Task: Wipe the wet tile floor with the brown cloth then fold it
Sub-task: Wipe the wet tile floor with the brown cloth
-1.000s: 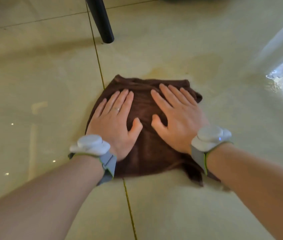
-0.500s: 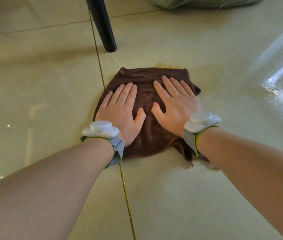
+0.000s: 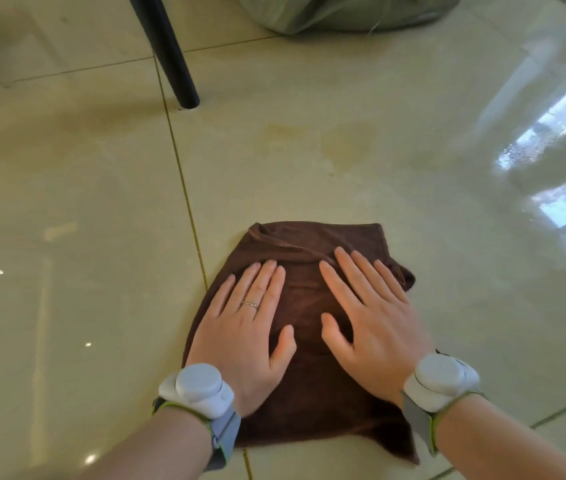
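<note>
A brown cloth (image 3: 305, 244) lies bunched and roughly square on the glossy beige tile floor (image 3: 361, 174), just right of a gold grout line. My left hand (image 3: 246, 323) presses flat on its left half, fingers straight and together. My right hand (image 3: 368, 317) presses flat on its right half, fingers spread. Both wrists wear grey bands with white round units. A faint damp, yellowish patch (image 3: 343, 143) marks the tile beyond the cloth.
A black furniture leg (image 3: 174, 60) stands on the floor at the upper left, beside the grout line. A pale green sack (image 3: 337, 12) lies at the top edge. Window glare (image 3: 558, 147) shines on the tiles at the right.
Both hands have pulled the cloth back toward me, away from the black leg. The damp patch it covered half a second ago now lies bare beyond it.
</note>
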### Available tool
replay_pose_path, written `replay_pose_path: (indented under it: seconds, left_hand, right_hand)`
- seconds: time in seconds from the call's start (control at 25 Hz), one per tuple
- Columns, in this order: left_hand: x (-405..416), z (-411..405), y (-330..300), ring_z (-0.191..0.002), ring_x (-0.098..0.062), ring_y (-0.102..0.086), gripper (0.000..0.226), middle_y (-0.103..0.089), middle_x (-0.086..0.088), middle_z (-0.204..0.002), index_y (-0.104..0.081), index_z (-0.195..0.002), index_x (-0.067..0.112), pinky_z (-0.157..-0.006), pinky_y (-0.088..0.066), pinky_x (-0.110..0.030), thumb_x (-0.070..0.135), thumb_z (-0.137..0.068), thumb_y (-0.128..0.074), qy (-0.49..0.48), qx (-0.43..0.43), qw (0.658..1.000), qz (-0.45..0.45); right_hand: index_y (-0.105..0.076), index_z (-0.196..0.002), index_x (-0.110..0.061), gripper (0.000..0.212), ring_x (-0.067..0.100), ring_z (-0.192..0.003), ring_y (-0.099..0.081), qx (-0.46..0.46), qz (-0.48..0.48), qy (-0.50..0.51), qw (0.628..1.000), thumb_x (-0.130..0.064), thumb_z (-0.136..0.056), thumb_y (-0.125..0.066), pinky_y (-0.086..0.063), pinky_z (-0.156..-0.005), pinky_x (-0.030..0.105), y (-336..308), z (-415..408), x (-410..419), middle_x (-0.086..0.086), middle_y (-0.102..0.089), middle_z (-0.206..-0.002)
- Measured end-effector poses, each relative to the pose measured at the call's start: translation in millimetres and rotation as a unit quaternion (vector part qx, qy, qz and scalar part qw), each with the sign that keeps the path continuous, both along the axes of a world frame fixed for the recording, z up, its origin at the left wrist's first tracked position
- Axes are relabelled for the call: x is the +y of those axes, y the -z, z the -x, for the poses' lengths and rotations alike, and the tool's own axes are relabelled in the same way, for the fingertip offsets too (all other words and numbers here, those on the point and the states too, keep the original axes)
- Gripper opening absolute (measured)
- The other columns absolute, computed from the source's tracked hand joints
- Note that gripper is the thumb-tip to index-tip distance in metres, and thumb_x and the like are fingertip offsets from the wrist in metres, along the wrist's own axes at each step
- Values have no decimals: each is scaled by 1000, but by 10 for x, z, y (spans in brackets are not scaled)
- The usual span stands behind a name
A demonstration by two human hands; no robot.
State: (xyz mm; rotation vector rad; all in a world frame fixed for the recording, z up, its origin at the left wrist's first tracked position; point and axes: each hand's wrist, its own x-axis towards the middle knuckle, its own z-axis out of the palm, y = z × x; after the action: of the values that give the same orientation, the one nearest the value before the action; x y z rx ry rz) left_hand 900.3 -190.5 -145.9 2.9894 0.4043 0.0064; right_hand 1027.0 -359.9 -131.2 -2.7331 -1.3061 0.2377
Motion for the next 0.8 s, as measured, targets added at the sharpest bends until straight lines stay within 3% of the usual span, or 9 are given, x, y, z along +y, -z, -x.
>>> replay_pose_path:
  seconds: [0.2, 0.44, 0.64, 0.8]
  left_hand:
    - [122, -482, -19, -156, -11, -12, 72, -18, 6, -169, -19, -162, 21, -127, -12, -38, 50, -97, -28, 50, -8, 999, 10]
    - [467, -1684, 107, -154, -10, -18, 75, -23, 7, -168, -26, -161, 23, -126, -10, -33, 52, -92, -23, 68, -47, 996, 16]
    - [917, -2231, 111, -155, -10, -16, 78, -21, 9, -168, -25, -161, 25, -125, -7, -31, 56, -89, -17, 33, -45, 998, 16]
    - [1068, -2125, 73, -155, -9, -10, 72, -15, 10, -169, -18, -162, 26, -126, -3, -30, 52, -96, -20, 25, -31, 999, 24]
  right_hand:
    - [-22, -164, -30, 72, 16, -160, -7, -24, -23, 56, 998, -58, -98, -31, 1, -130, 34, 69, -344, -16, -1, -14, -172]
    - [-30, -162, -29, 78, 22, -158, -19, -60, -53, 180, 980, -58, -91, -27, -5, -130, 37, 183, -1273, 426, 5, -23, -171]
    - [-20, -165, -28, 74, 22, -160, -11, -54, -32, 148, 987, -57, -97, -28, 0, -129, 37, 217, -1906, 933, 5, -14, -173]
    - [-19, -165, -29, 74, 22, -160, -10, -56, -27, 102, 993, -57, -97, -23, 1, -128, 37, 191, -1969, 1028, 4, -15, -173]
